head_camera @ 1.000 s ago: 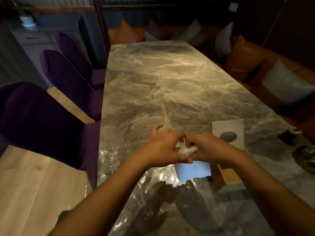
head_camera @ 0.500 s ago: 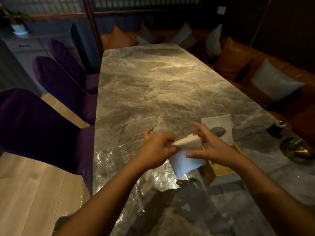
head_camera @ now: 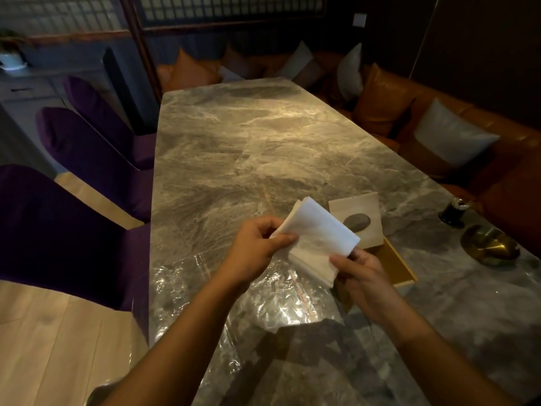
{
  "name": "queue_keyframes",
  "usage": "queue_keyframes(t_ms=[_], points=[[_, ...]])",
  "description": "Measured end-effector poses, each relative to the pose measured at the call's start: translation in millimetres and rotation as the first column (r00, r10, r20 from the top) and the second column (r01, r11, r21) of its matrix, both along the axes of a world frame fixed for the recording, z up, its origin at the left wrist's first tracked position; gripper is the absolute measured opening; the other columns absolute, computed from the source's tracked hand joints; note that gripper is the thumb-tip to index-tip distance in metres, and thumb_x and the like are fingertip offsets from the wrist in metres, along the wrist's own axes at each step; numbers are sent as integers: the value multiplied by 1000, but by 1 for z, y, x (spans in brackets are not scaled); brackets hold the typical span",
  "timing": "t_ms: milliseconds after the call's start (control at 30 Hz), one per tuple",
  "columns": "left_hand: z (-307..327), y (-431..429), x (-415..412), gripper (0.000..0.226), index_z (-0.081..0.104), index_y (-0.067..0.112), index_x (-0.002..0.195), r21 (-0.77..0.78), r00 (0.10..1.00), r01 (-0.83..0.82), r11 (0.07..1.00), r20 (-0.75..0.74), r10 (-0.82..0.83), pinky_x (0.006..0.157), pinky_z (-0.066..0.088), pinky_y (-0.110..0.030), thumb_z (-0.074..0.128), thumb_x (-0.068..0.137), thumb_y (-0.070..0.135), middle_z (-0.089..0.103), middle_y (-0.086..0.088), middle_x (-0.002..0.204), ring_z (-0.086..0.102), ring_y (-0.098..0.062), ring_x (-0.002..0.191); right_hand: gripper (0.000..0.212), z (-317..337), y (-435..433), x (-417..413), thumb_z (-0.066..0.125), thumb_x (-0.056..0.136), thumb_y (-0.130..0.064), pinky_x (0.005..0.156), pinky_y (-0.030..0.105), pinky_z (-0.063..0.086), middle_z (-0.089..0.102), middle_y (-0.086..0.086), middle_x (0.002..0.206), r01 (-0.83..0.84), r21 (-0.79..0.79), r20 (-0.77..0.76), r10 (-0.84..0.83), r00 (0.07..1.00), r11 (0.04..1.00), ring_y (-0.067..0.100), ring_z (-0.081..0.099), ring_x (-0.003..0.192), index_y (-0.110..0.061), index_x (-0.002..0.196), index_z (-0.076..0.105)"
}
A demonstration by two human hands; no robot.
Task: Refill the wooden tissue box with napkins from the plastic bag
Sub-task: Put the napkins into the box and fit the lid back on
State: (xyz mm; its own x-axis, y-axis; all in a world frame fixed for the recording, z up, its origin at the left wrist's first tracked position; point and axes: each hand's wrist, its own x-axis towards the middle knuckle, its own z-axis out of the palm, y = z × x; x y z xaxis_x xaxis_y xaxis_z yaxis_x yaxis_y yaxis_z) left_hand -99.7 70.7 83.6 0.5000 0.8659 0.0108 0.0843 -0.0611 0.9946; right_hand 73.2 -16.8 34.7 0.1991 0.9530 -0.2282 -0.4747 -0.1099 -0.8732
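Chairs [head_camera: 87, 159] in purple line the left edge of the frame beside the marble table [head_camera: 248, 148]. Low centre, the plastic bag [head_camera: 222, 291] lies flat on it. Above it, the left hand [head_camera: 257, 247] pinches the napkins [head_camera: 317, 241] at their left corner, the right hand [head_camera: 361, 272] closed on their lower right edge. Right of them sits the open wooden tissue box [head_camera: 402, 268], its lid [head_camera: 355, 221] propped just behind.
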Motion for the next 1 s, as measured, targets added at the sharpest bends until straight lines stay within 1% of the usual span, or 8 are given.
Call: queue_keyframes(t_ms=[133, 267, 333, 433, 533, 633, 867, 1000], points=[[-7, -4, 3, 6, 65, 10, 78, -59, 1000, 13, 998, -27, -14, 61, 50, -21, 65, 82, 6, 69, -5, 79, 63, -12, 68, 36, -1, -3, 7, 73, 59, -19, 65, 25, 58, 73, 10, 88, 109, 25, 108, -111, 988, 994, 17, 71, 78, -10, 94, 68], [-10, -7, 9, 13, 64, 15, 73, -49, 998, 11, 999, -55, -13, 59, 47, -12, 61, 86, 12, 66, -1, 77, 60, -9, 69, 54, 0, -13, 17, 86, 39, -47, 63, 24, 58, 75, 5, 83, 164, 22, 252, -165, 954, 986, 18, 71, 78, -15, 80, 72], [-11, -8, 15, 14, 65, 14, 73, -42, 997, 17, 999, -75, -20, 62, 47, -13, 61, 86, 14, 66, -2, 78, 60, -9, 70, 33, 4, -18, 23, 77, 63, -33, 64, 27, 58, 73, 6, 85, 173, 13, 302, -168, 938, 985, 23, 68, 82, -11, 86, 69], [-14, -11, 25, 12, 67, 8, 80, -49, 991, 34, 998, -125, -40, 76, 52, -33, 61, 86, 16, 70, -14, 90, 64, -23, 82, 10, 12, -23, 31, 62, 81, -14, 72, 34, 54, 70, 10, 93, 211, -24, 378, -186, 907, 977, 23, 66, 83, -10, 89, 66], [-16, -14, 39, 14, 66, 4, 84, -51, 986, 32, 998, -161, -40, 83, 53, -43, 61, 86, 17, 68, -21, 96, 65, -33, 90, 8, 16, -25, 43, 61, 84, -13, 61, 24, 56, 70, 3, 90, 225, -44, 463, -180, 868, 973, 14, 67, 76, -18, 86, 66], [-20, -17, 54, 8, 62, 11, 76, -73, 984, 36, 997, -173, -48, 75, 51, -37, 62, 84, 13, 66, -14, 82, 62, -23, 76, 8, 19, -23, 60, 61, 84, -16, 56, 18, 54, 70, 1, 90, 230, -63, 535, -162, 829, 971, 10, 67, 74, -18, 90, 66], [-35, -17, 88, 30, 62, -7, 90, -130, 981, -24, 991, -196, -2, 84, 51, -51, 58, 87, 23, 67, -26, 97, 63, -39, 92, 9, 11, -14, 94, 63, 84, -17, 57, 39, 55, 69, 10, 85, 222, -125, 604, -103, 791, 967, 27, 66, 76, -12, 90, 66], [-46, -19, 105, 28, 65, -9, 79, -140, 964, -145, 980, -244, 107, 78, 52, -49, 62, 85, 19, 68, -27, 86, 63, -32, 74, 11, 4, -4, 110, 64, 83, -14, 60, 40, 53, 68, 14, 82, 222, -129, 682, -76, 727, 966, 28, 62, 74, -4, 83, 67]])
